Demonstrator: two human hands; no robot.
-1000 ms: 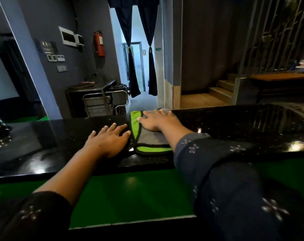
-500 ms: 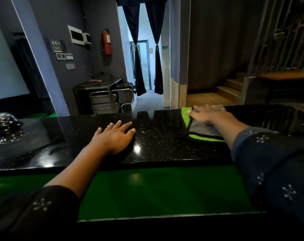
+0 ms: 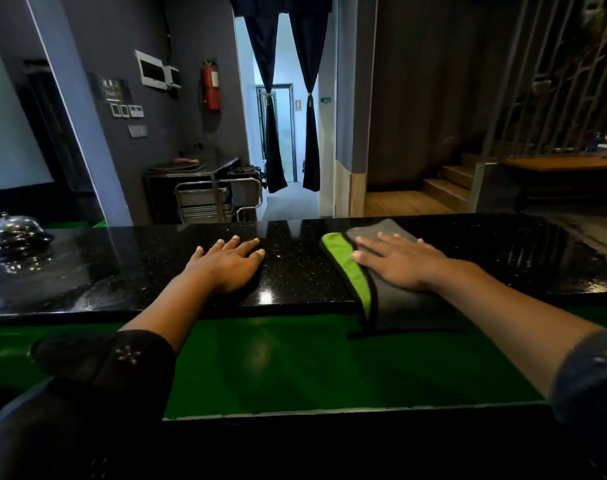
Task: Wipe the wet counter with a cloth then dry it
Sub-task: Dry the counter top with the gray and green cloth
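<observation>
A glossy black speckled counter [image 3: 295, 271] runs across the view, with wet streaks on its left and right ends. A grey cloth with a green edge [image 3: 375, 299] lies on it right of centre, its near part hanging over the front edge. My right hand [image 3: 399, 263] presses flat on the cloth with straight fingers. Flat on the bare counter to the left rests my left hand [image 3: 231, 263], fingers spread, about a hand's width from the cloth.
A shiny metal dome bell [image 3: 12, 233] sits at the counter's far left. Below the counter's front edge lies a green lower shelf [image 3: 295, 368]. Beyond the counter are a metal trolley [image 3: 219, 199], a curtained doorway and wooden steps [image 3: 447, 188].
My right hand has slid the cloth to the right, away from my left hand, then drawn it toward the front edge, where it now overhangs. My left hand stays in place.
</observation>
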